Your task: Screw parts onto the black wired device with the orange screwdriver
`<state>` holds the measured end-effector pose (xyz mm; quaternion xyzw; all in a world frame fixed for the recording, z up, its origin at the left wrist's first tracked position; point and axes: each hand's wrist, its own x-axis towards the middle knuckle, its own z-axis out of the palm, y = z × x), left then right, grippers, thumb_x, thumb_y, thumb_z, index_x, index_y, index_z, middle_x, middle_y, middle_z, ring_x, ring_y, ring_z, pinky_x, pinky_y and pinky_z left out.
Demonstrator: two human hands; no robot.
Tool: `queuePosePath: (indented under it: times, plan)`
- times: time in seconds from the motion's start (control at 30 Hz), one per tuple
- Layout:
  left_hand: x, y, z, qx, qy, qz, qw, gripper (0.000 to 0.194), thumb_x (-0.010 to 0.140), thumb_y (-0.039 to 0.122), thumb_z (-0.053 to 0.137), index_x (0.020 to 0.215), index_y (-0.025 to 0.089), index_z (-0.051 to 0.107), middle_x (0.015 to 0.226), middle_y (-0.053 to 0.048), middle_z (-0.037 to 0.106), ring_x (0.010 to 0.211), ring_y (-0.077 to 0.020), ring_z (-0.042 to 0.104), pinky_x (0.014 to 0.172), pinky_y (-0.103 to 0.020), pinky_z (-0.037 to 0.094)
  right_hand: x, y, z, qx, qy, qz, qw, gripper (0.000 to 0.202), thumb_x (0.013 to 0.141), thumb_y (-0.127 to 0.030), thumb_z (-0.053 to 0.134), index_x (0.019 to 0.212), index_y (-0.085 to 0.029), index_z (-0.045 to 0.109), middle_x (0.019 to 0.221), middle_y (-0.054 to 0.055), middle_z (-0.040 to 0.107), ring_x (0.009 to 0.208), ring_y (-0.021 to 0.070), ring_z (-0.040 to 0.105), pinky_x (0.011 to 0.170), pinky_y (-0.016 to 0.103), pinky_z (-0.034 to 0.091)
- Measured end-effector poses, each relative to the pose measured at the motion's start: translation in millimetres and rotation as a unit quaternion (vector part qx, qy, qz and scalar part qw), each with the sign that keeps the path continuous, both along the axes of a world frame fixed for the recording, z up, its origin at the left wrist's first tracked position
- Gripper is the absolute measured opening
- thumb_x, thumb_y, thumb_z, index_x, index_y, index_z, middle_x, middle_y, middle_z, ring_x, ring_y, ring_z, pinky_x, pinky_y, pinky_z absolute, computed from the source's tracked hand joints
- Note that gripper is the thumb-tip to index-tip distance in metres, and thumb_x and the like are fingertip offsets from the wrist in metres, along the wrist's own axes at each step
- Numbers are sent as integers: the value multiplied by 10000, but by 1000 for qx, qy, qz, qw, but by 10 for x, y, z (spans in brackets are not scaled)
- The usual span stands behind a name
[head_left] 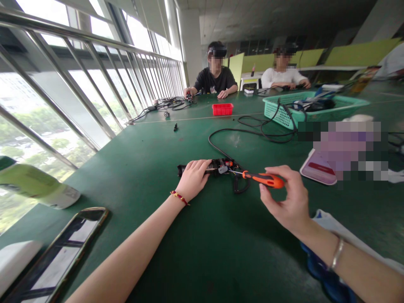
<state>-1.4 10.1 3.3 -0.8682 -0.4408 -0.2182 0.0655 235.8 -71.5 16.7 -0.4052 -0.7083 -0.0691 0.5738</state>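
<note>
My left hand (pixel 195 174) lies over a black corded device (pixel 216 166) on the green table, its fingers wrapped over the body. The device's right end is opened, showing wires and orange and grey parts. A black loop-shaped part (pixel 241 185) sits beside that end. In my right hand (pixel 287 193) is an orange and black screwdriver (pixel 267 179), gripped near the butt of its handle between thumb and fingers. The shaft points left, with its tip at the opened end. Whether the tip sits on a screw is too small to tell.
A black cable (pixel 217 134) runs back toward a green basket (pixel 277 114) of tools. A red tray (pixel 222 109) and a small black part (pixel 176 127) lie farther off. Phones (pixel 74 244) (pixel 318 168) and a bottle (pixel 38 185) flank me. Two people sit opposite.
</note>
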Motion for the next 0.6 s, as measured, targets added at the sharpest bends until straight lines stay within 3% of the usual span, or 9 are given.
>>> queuePosePath:
  times: [0.23,0.43,0.6]
  plan:
    - [-5,3,-6,2,0,-1,1000,363,848,169,446,1210,165,460,1172,-83,572,1078,-224,516,973,-398,386,-12,-21,31,-11,-66,6,998,188,755,-181,590,932,-236,560,703,1,602,682,171,576,685,358,498]
    - [-4,9,-13,3,2,-1,1000,371,846,170,453,1216,156,459,1177,-83,571,1075,-222,515,976,-389,384,-9,-2,-9,19,-12,19,1000,403,708,-152,625,1089,-203,504,941,74,587,865,218,585,708,375,515]
    - [-4,6,-11,1,0,0,1000,371,842,168,455,1213,163,462,1175,-84,573,1075,-223,516,971,-398,389,-12,-14,33,8,-77,8,997,205,740,-163,607,926,-232,554,739,8,613,697,171,580,680,357,504]
